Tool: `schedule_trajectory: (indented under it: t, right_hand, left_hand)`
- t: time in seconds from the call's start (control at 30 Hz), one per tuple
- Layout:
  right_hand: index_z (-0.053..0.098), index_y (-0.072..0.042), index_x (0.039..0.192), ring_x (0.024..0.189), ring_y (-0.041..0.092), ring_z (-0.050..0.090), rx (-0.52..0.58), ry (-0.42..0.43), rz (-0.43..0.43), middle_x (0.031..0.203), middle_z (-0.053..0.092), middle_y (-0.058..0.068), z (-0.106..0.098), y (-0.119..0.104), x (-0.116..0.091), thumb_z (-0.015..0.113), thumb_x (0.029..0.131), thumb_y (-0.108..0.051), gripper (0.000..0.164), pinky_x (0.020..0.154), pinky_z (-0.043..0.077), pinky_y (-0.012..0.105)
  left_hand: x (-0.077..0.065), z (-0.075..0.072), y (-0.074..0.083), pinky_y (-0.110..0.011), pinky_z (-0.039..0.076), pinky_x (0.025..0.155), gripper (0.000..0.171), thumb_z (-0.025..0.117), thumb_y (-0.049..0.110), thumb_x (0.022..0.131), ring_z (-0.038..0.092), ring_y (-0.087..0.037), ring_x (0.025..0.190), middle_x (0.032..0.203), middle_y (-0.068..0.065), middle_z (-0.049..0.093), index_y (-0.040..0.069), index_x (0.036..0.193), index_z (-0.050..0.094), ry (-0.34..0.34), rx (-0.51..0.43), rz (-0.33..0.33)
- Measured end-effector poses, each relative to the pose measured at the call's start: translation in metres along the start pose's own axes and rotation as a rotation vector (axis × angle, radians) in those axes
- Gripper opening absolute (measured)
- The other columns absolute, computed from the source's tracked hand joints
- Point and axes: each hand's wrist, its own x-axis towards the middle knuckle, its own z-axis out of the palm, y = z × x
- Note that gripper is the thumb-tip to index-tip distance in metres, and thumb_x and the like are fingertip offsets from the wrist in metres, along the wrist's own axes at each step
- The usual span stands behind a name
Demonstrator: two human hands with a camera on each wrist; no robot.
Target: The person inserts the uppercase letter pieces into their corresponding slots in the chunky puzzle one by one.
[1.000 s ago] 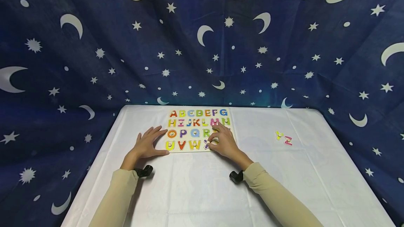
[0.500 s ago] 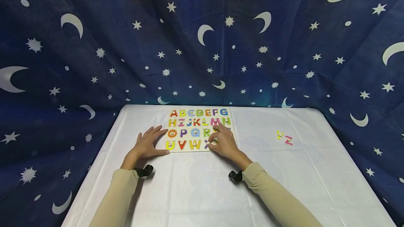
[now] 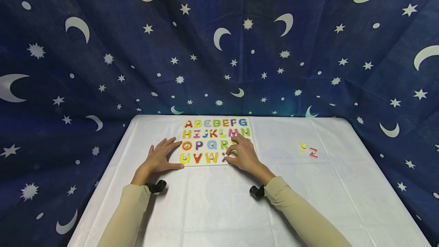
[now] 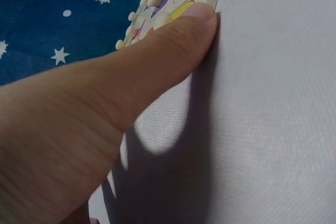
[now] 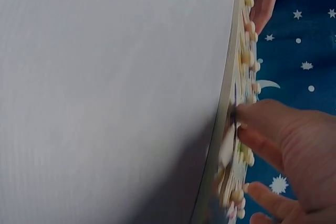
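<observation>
A wooden alphabet peg puzzle board [image 3: 205, 151] lies at the far middle of the table, filled with colourful knobbed letters. My left hand [image 3: 158, 159] is spread at its left side; the thumb [image 4: 173, 40] touches the near corner in the left wrist view. Over the lower right of the board, my right hand [image 3: 244, 155] pinches the purple letter X piece [image 3: 224, 159] between thumb and forefinger, at its slot after the W. That hand hides part of the X and the slots behind it. In the right wrist view its fingertips [image 5: 247, 113] meet the board's near edge.
A yellow letter Y [image 3: 303, 147] and a pink letter Z [image 3: 313, 153] lie on the white tablecloth [image 3: 219, 209] to the right of the board. A dark blue curtain [image 3: 192, 41] with moons and stars hangs behind the table.
</observation>
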Motion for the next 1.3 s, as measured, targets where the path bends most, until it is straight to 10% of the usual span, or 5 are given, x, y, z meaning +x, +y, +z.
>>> schedule_trajectory:
  t: [0.33, 1.3]
  right_hand:
    - [0.077, -0.009, 0.108, 0.141, 0.046, 0.043, 0.069, 0.016, -0.049, 0.14, 0.059, 0.022, -0.039, 0.033, -0.005, 0.085, 0.084, -0.02, 0.027, 0.112, 0.032, 0.069]
    - [0.074, 0.0, 0.114, 0.122, 0.053, 0.054, -0.014, 0.184, 0.223, 0.125, 0.064, 0.03, -0.147, 0.189, -0.1, 0.082, 0.087, -0.011, 0.03, 0.1, 0.039, 0.07]
  left_hand:
    - [-0.001, -0.001, 0.002, -0.079, 0.0, 0.114, 0.1, 0.086, 0.059, 0.073, 0.017, -0.047, 0.153, 0.166, -0.016, 0.031, 0.02, 0.155, 0.047, 0.001, -0.006, -0.006]
    - [-0.001, 0.001, 0.0, -0.079, 0.001, 0.114, 0.101, 0.086, 0.06, 0.073, 0.016, -0.046, 0.154, 0.166, -0.015, 0.031, 0.02, 0.156, 0.046, -0.005, 0.007, -0.005]
